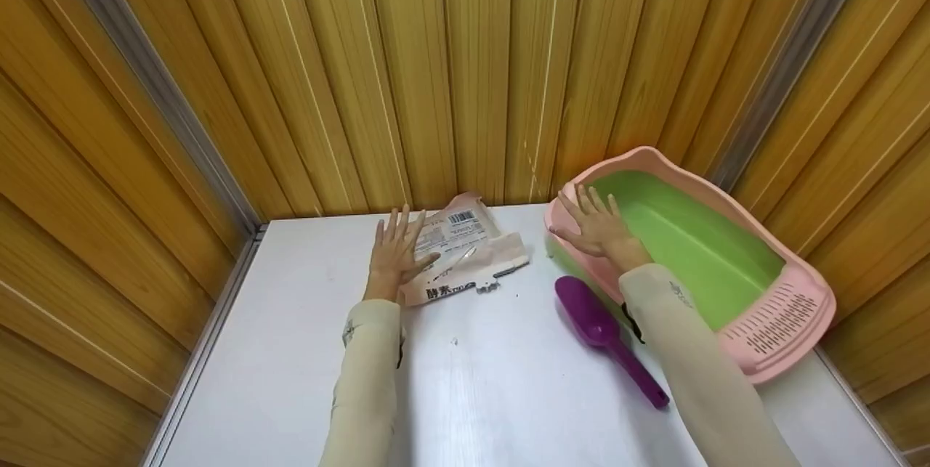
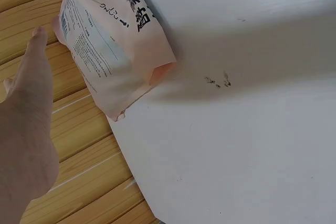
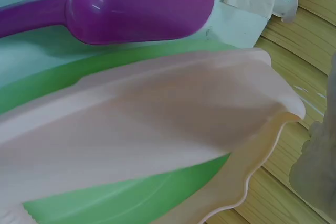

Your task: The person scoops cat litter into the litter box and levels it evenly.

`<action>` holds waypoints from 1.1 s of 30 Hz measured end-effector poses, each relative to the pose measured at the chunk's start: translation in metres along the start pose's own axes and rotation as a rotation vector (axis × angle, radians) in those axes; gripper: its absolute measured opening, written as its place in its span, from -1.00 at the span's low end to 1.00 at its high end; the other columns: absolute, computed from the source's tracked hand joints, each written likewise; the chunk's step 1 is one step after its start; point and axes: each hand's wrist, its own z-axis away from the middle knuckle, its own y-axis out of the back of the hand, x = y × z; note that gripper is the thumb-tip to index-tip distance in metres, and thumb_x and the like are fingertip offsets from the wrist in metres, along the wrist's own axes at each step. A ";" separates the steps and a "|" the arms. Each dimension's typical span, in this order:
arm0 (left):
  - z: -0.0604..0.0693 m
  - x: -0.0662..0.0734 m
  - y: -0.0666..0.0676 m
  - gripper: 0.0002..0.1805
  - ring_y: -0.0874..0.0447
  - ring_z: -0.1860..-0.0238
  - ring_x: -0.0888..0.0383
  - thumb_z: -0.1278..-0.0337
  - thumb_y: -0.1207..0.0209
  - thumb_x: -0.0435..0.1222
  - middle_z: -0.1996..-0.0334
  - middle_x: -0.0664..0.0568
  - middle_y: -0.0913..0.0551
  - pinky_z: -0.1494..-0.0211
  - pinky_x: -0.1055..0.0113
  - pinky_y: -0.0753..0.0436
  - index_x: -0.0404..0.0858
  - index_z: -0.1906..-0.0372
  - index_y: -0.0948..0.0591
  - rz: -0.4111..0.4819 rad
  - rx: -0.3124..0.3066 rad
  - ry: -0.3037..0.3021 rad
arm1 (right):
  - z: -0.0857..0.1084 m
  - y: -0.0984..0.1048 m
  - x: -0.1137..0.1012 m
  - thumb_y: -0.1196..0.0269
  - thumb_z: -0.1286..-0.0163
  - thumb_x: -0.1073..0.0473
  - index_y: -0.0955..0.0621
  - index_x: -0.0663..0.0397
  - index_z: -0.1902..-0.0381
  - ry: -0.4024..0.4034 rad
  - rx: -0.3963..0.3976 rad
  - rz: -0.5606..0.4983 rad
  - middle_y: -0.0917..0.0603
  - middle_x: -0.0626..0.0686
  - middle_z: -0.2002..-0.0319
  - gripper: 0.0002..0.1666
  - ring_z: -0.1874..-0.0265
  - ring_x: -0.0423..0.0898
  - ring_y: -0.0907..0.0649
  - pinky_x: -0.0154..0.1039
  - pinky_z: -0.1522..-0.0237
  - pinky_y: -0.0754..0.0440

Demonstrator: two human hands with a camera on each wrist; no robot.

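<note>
In the head view, the left hand (image 1: 394, 253), fingers spread and straight, is over the left edge of a crumpled pink-and-white printed bag (image 1: 465, 249). The left wrist view shows that hand (image 2: 29, 124) beside the bag (image 2: 115, 40), not gripping it. The right hand (image 1: 599, 227), also spread, is over the near-left rim of a pink-rimmed green tray (image 1: 697, 234); its wrist view shows the hand (image 3: 320, 156) at the edge, apart from the rim (image 3: 157, 114). A purple scoop (image 1: 597, 329) lies on the table left of the right forearm.
The white table (image 1: 290, 380) carries small dark specks near the bag. Wood-patterned panels (image 1: 472, 75) stand behind and at both sides, with grey metal strips (image 1: 160, 89) at the corners. The tray's slotted pink end (image 1: 781, 322) points toward the near right.
</note>
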 end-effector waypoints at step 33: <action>0.034 0.037 -0.102 -0.38 0.03 -0.65 -0.23 -0.56 0.11 0.00 -0.62 -0.24 -0.09 -0.63 -0.15 -0.06 -0.07 -0.59 -0.23 0.181 0.137 0.031 | -0.013 -0.163 -0.072 -0.21 -0.45 0.12 -0.69 0.34 0.03 0.029 0.101 -0.131 -0.64 0.30 0.06 -0.63 -0.05 0.26 -0.59 0.25 -0.11 -0.55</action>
